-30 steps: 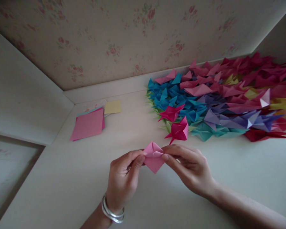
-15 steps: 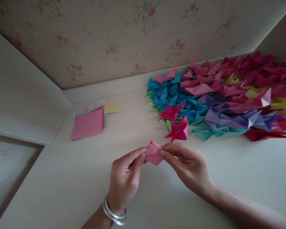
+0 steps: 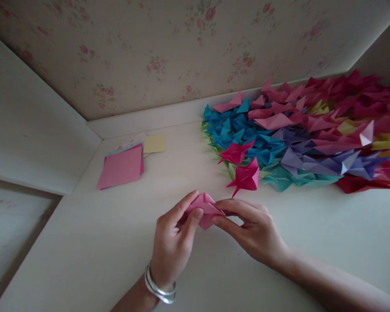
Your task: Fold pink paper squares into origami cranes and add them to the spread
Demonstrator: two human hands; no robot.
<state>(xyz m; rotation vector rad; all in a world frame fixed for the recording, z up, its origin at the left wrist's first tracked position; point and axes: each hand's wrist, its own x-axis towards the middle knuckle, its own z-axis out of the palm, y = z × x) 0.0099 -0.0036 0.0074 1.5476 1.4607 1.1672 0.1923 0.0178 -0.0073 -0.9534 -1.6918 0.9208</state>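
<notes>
A small pink folded paper point(image 3: 206, 210) is held between both hands above the white tabletop, its flaps partly spread. My left hand point(image 3: 175, 238) pinches its left side, thumb in front and fingers behind. On the opposite side, my right hand point(image 3: 253, 223) grips a pointed edge between thumb and index finger. Just beyond the hands lie two magenta origami cranes, the nearer crane point(image 3: 247, 177) close to my right fingers and the farther crane point(image 3: 235, 152) behind it.
A large heap of multicoloured paper cranes point(image 3: 292, 130) covers the back right of the white table point(image 3: 100, 251). At the back left lie a stack of pink paper squares point(image 3: 121, 168) and a pale yellow square point(image 3: 154, 144). Floral wallpaper point(image 3: 156, 65) rises behind.
The pink folded paper has been turned and opened wider, with a flap now spread toward my right fingers. My left thumb has moved further onto its front.
</notes>
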